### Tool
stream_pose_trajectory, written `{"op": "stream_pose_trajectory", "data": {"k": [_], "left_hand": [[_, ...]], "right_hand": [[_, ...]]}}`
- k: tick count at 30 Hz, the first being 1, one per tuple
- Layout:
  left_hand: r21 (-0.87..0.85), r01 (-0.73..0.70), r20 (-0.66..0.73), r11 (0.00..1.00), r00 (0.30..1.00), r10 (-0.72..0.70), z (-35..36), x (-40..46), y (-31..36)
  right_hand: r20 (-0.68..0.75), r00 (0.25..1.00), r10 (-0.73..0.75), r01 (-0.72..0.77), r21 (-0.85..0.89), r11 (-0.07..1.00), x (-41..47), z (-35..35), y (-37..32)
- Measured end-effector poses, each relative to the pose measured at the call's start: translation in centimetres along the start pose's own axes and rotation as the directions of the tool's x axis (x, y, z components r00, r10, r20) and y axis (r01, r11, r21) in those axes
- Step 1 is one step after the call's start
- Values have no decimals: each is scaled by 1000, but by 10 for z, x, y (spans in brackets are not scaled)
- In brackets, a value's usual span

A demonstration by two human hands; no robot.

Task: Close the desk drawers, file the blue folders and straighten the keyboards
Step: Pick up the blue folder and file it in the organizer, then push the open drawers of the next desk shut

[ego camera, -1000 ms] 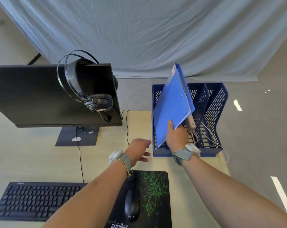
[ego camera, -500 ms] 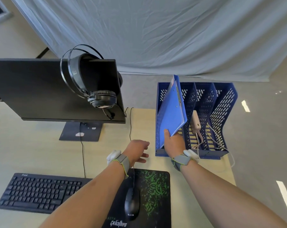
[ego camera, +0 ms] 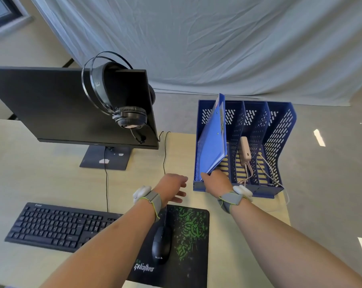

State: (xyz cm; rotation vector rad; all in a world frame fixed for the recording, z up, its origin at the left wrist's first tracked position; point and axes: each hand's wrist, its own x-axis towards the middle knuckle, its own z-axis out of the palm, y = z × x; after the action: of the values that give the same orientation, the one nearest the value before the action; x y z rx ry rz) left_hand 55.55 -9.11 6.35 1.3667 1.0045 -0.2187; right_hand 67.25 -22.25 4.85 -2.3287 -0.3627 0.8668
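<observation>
While the right hand (ego camera: 216, 181) grips the blue folder's (ego camera: 212, 140) lower corner, it stands tilted in the file rack's (ego camera: 280, 129) leftmost slot. Left hand (ego camera: 171, 187) hovers open, empty.

Smooth plastic blue folder (ego camera: 212, 142) sits in a perforated plastic file rack (ego camera: 280, 129); pale matt wood-look desk (ego camera: 51, 179); wrinkled cloth backdrop (ego camera: 196, 42).

The monitor (ego camera: 68, 104) is running off the left edge; the right hand's (ego camera: 216, 181) fingertips are hiding behind the blue folder (ego camera: 212, 142); the mouse pad (ego camera: 176, 246) is getting cropped at the bottom; the keyboard's (ego camera: 57, 225) right end is disappearing under the left forearm.
</observation>
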Motion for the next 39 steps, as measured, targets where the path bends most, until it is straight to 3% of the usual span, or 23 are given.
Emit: {"op": "stream_pose_trajectory", "data": {"k": [6,10,15,19,26,34,39], "left_hand": [[24,30,-74,999,997,-29,-3,-21,-19],[44,49,-118,998,992,-44,-16,-39,-37],[70,34,-199,997,980,-19,-48,-68,-54],[35,3,-235,999,972,5,-78,-92,-58],[-43,-83,-318,996,946,65,-149,-157,-94],[-10,-153,-397,988,908,136,-238,-238,-153],[28,-139,-470,990,872,135,-295,-286,-199]], "right_hand": [[256,959,122,-92,-126,988,-13,4,6],[342,930,134,-86,-151,985,-21,16,2],[345,938,-28,134,-286,949,-41,39,-17],[339,936,-96,228,-375,899,-60,51,-38],[335,916,-223,354,-408,842,-116,95,-95],[308,853,-421,520,-433,737,-202,183,-157],[286,820,-495,571,-375,730,-260,247,-190]]}}
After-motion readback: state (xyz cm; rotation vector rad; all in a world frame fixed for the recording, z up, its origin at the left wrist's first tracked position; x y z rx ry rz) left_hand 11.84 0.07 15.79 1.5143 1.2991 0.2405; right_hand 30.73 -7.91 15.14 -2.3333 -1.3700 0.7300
